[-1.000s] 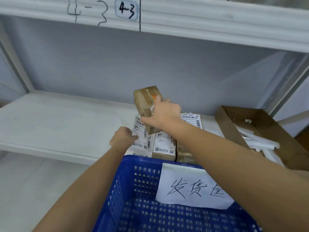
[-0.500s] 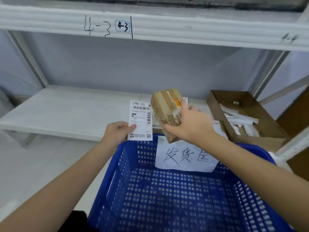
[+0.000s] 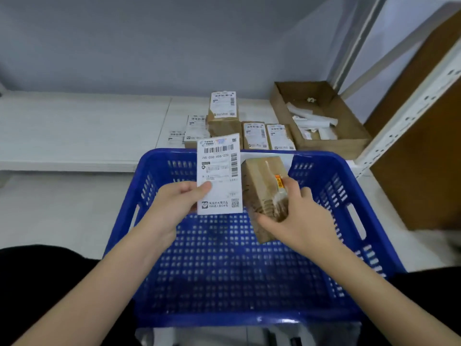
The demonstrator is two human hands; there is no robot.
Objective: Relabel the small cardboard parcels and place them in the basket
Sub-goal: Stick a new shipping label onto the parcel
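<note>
A shipping label (image 3: 219,174) is pinched at its lower left edge between the thumb and fingers of the left hand (image 3: 174,206), and a small cardboard parcel (image 3: 264,196) is gripped round its right side by the right hand (image 3: 296,216); both are held above the blue basket (image 3: 354,196), label and parcel just beside each other, the parcel's plain brown face turned toward the label. The step in hand is judged to be the fixing of the label to that bare face. It would best be done with the parcel steadied square and one edge of the label laid down first, then smoothed flat so the barcode stays unwrinkled; whether backing paper has yet to be peeled cannot be told. Nothing is seen lying inside the basket, so room for setting the parcel down is ample, though its far rim stands close under the held items and should be cleared on lowering. Beyond the basket, on the white shelf (image 3: 74,126), more labelled parcels (image 3: 254,134) are gathered, with loose labels (image 3: 197,128) beside them. Beyond and right of the basket an open cardboard tray (image 3: 349,143) of paper strips sits against a shelf upright (image 3: 409,113), which narrows the room on that side.
</note>
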